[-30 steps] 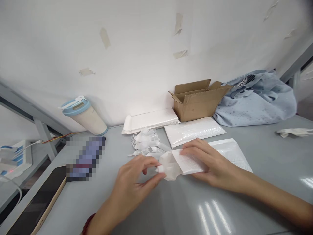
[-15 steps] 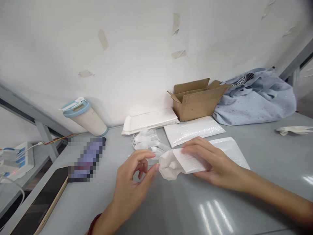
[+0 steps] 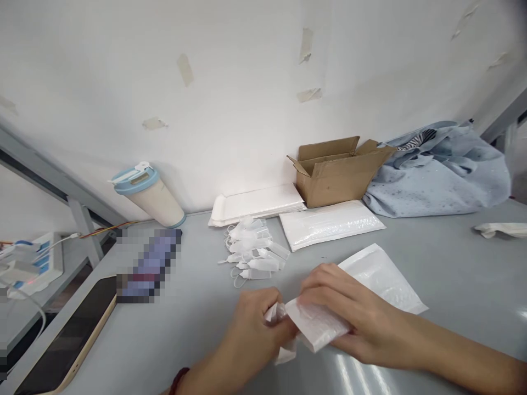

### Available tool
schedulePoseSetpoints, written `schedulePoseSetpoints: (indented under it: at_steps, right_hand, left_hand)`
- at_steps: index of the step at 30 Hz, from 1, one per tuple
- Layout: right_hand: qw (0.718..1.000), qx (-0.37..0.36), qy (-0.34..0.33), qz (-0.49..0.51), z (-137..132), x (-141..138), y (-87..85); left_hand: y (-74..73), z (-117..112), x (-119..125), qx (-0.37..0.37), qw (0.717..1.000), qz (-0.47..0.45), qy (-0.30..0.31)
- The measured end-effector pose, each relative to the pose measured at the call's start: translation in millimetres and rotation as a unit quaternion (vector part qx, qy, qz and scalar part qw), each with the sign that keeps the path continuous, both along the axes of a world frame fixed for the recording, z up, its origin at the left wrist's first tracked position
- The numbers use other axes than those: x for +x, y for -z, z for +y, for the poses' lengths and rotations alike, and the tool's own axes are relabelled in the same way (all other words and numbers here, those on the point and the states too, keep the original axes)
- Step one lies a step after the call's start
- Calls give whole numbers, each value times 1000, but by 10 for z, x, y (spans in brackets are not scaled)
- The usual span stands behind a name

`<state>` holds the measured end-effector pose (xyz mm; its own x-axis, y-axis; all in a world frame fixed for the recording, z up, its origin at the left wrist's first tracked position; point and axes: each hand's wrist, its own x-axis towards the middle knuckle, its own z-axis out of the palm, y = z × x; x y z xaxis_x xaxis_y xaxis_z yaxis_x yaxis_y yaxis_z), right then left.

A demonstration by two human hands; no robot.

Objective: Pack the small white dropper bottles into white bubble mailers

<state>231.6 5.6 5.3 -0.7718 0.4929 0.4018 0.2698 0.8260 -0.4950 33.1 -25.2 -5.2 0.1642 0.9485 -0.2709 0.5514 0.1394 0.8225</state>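
Padded white mailer sits gripped in both your hands, low in the view above the grey table. Your right hand presses it, fingers spread across its face. Your left hand has closed around its crumpled white end, no longer the open pinch of half a second ago, and both hands now sit lower. Just behind them lies one flat bubble mailer, partly under your right hand, with another bubble mailer beyond it. Further back are one stack of padded mailers, one open cardboard box and a loose heap of small clear pouches with loops, roughly a dozen. To the left, one pixelated object stays unreadable. One red bracelet circles your left wrist.
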Motion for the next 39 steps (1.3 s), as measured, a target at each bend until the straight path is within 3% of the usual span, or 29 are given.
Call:
schedulePoseSetpoints:
  at_steps: [3,9,11,15,17,20,27,29,31,33,35,37,39]
  right_hand:
    - [1000,18,0,-18,-11,-11,12]
    - [994,81,58,-51,152,58,95]
    - [992,87,75,-47,209,90,118]
    - [991,87,87,-45,252,112,111]
    - [992,85,86,-46,249,103,100]
    - [992,87,85,-41,247,89,100]
    - [991,95,89,-39,270,100,106]
    - [990,100,96,-36,280,113,97]
    - [988,104,105,-33,293,134,90]
    - [987,100,124,-32,306,159,90]
    - [985,91,145,-29,317,183,94]
    - [983,85,158,-25,323,198,102]
    - [983,81,164,-16,321,202,111]
  left_hand:
    - [20,15,-25,51,997,47,20]
    - [-40,207,-343,224,967,113,50]
    - [-20,254,-408,306,939,148,53]
    - [89,285,-389,461,851,228,109]
    - [144,289,-349,486,821,265,142]
    - [198,301,-315,497,801,298,149]
    - [145,317,-367,526,805,250,117]
    - [80,298,-387,534,812,224,77]
    - [9,265,-404,507,839,197,-3]
    - [-49,223,-414,464,870,137,-96]
    - [-82,181,-414,443,883,29,-153]
    - [-89,146,-398,430,886,-72,-159]
    - [-75,119,-364,398,899,-114,-143]
